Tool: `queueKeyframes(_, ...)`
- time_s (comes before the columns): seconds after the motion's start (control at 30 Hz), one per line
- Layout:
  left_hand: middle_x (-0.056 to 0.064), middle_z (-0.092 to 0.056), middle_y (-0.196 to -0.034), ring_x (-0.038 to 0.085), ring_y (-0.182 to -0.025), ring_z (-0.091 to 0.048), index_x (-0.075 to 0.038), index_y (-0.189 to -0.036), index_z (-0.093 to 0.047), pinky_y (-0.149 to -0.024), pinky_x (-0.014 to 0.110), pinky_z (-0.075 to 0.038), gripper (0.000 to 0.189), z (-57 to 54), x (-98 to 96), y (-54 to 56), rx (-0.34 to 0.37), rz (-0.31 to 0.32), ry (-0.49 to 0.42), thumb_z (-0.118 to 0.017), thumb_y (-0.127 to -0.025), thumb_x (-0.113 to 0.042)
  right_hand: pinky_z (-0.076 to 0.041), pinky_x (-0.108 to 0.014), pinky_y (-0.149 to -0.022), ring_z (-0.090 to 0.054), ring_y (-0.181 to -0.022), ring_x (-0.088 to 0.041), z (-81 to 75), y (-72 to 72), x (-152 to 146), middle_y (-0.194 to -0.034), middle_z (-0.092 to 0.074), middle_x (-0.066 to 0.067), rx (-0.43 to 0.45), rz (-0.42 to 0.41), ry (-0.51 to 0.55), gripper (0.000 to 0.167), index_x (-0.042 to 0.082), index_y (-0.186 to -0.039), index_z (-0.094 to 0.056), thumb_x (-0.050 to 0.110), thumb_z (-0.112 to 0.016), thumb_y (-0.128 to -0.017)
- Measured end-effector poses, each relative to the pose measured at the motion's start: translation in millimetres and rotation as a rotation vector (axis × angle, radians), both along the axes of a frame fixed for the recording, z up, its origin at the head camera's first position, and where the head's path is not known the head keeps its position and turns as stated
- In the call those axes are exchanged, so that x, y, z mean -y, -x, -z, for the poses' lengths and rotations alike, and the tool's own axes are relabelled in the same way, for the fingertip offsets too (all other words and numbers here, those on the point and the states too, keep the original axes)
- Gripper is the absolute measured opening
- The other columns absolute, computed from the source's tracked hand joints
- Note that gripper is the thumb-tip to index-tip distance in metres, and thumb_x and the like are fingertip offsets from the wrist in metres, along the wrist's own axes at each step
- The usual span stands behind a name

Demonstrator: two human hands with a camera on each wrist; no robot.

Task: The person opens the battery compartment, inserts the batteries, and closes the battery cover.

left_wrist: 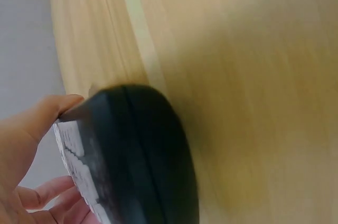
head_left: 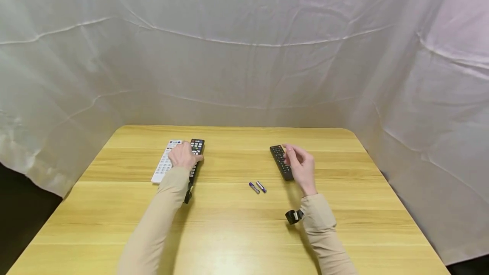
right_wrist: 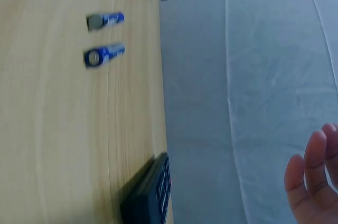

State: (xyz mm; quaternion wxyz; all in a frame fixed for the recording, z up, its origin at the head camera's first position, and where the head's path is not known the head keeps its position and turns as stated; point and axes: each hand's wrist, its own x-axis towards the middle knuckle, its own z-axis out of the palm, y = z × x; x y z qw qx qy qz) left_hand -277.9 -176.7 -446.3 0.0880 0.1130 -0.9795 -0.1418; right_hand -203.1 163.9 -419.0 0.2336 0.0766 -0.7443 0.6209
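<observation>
My left hand (head_left: 181, 155) grips a long black remote control (head_left: 197, 144) across its middle. The thumb lies at its right edge, and the fingers reach toward a white remote control (head_left: 163, 169) on the left. In the left wrist view the black remote (left_wrist: 142, 150) looms large and dark, with the thumb on its edge. My right hand (head_left: 303, 166) hovers with loosely bent fingers beside a second black remote control (head_left: 281, 162), holding nothing. In the right wrist view that remote (right_wrist: 150, 195) lies on the table, away from the right-hand fingers (right_wrist: 315, 179).
Two small blue and silver batteries (head_left: 254, 188) lie side by side on the wooden table (head_left: 229, 228) between the hands. A grey cloth (head_left: 244, 67) hangs behind the table and along its sides. A black wrist camera (head_left: 293, 217) sits at the right cuff.
</observation>
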Motion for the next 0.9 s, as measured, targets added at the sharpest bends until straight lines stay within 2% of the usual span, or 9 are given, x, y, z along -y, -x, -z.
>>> queueKeyframes(0.17,0.014,-0.065,-0.076,0.022,-0.064,-0.055,0.001,-0.089,-0.066,-0.054,0.031,-0.041,0.057,5.5,1.5,2.0,0.010,-0.010,0.030,-0.089,-0.070,-0.047,-0.054,-0.014,-0.062,-0.060,-0.067,0.000,2.4,1.8,-8,-0.086,-0.072,-0.016,0.073,0.112,-0.137,0.022,-0.004,-0.111,-0.073,0.010,-0.061,-0.099)
queueKeyframes(0.27,0.017,-0.068,-0.080,0.025,-0.066,-0.057,0.003,-0.093,-0.067,-0.056,0.034,-0.045,0.059,8.1,2.8,2.3,0.022,-0.016,0.034,-0.088,-0.072,-0.049,-0.054,-0.014,-0.068,-0.065,-0.074,-0.010,5.2,3.0,-12,-0.095,-0.073,-0.022,0.111,0.161,-0.260,0.022,-0.002,-0.111,-0.073,0.008,-0.064,-0.094)
queueKeyframes(0.37,0.018,-0.069,-0.080,0.026,-0.066,-0.058,0.002,-0.091,-0.067,-0.056,0.036,-0.046,0.058,9.0,3.6,2.3,0.025,-0.003,0.036,-0.086,-0.074,-0.050,-0.054,-0.022,-0.075,-0.067,-0.084,-0.025,9.0,4.5,-16,-0.099,-0.072,-0.022,0.179,0.182,-0.365,0.027,-0.001,-0.115,-0.072,0.010,-0.067,-0.091)
queueKeyframes(0.5,0.021,-0.069,-0.085,0.031,-0.071,-0.063,0.004,-0.094,-0.067,-0.057,0.039,-0.050,0.063,8.0,2.9,0.6,0.038,0.027,0.096,-0.080,-0.080,-0.056,-0.055,-0.041,-0.084,-0.065,-0.100,-0.037,14.0,5.4,-21,-0.116,-0.068,-0.025,0.341,0.144,-0.479,0.041,0.000,-0.130,-0.063,0.019,-0.066,-0.093)
queueKeyframes(0.6,0.026,-0.067,-0.096,0.042,-0.085,-0.067,0.008,-0.104,-0.066,-0.063,0.046,-0.055,0.068,8.7,-0.1,-1.9,0.007,0.060,0.162,-0.074,-0.085,-0.057,-0.054,-0.052,-0.093,-0.062,-0.112,-0.041,16.9,5.2,-25,-0.131,-0.060,-0.029,0.459,0.086,-0.524,0.050,0.001,-0.140,-0.054,0.025,-0.062,-0.097)
queueKeyframes(0.67,0.029,-0.065,-0.106,0.048,-0.096,-0.066,0.009,-0.112,-0.064,-0.070,0.051,-0.058,0.068,8.9,-3.5,-3.3,-0.035,0.089,0.202,-0.070,-0.089,-0.055,-0.054,-0.056,-0.098,-0.061,-0.117,-0.045,19.4,5.5,-28,-0.136,-0.056,-0.032,0.503,0.052,-0.527,0.053,0.000,-0.143,-0.050,0.025,-0.060,-0.098)
queueKeyframes(0.77,0.029,-0.065,-0.113,0.051,-0.105,-0.063,0.007,-0.117,-0.064,-0.079,0.056,-0.058,0.060,8.5,-11.0,-3.5,-0.102,0.130,0.239,-0.066,-0.094,-0.049,-0.051,-0.058,-0.105,-0.058,-0.124,-0.048,23.2,6.6,-31,-0.142,-0.052,-0.034,0.545,0.006,-0.520,0.055,-0.001,-0.146,-0.045,0.025,-0.059,-0.100)
queueKeyframes(0.9,0.026,-0.068,-0.113,0.048,-0.105,-0.065,0.003,-0.116,-0.066,-0.080,0.054,-0.060,0.051,5.2,-23.1,-2.8,-0.129,0.166,0.244,-0.063,-0.097,-0.044,-0.047,-0.059,-0.110,-0.055,-0.129,-0.049,28.3,8.7,-30,-0.144,-0.050,-0.036,0.566,-0.051,-0.529,0.057,-0.003,-0.148,-0.042,0.023,-0.058,-0.100)
